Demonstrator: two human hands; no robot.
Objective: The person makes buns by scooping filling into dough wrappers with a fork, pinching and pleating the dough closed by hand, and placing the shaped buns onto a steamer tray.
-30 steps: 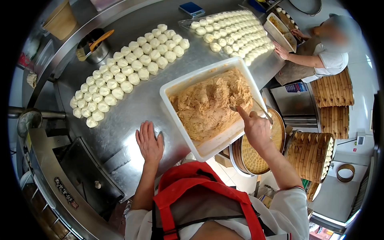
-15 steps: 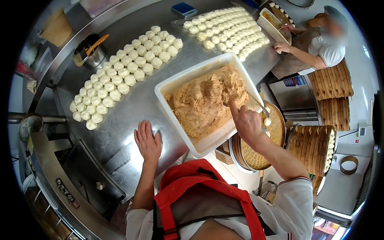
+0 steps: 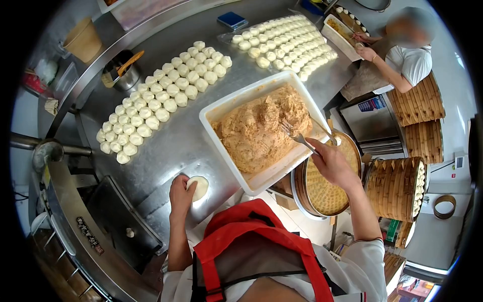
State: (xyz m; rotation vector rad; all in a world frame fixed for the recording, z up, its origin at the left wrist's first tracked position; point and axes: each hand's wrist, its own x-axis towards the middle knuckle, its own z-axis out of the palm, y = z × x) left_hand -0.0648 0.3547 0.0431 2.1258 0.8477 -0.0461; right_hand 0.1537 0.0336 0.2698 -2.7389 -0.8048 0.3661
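Observation:
My left hand point(image 3: 181, 193) is closed at the near edge of the steel table, pinching a round, flat dough wrapper point(image 3: 199, 188) by its side. My right hand point(image 3: 333, 162) grips a metal fork point(image 3: 300, 138) by the handle. Its tines reach into the mound of orange-brown filling point(image 3: 264, 128). That filling lies in a white rectangular tub point(image 3: 214, 126), tilted across the table corner. Another metal utensil point(image 3: 323, 129) leans over the tub's right rim, its far end hidden in the filling.
Rows of shaped buns point(image 3: 161, 98) stand on the steel table point(image 3: 151, 171), with more buns point(image 3: 287, 43) behind. A pot point(image 3: 130, 78) with a brush sits at left. Right of the tub is a round steamer point(image 3: 327, 189). A co-worker point(image 3: 387, 65) works at far right.
My left hand lay flat on the table and now holds a dough wrapper. My right hand has drawn back rightward from the filling, and the fork shows in it. The co-worker's hands moved closer together.

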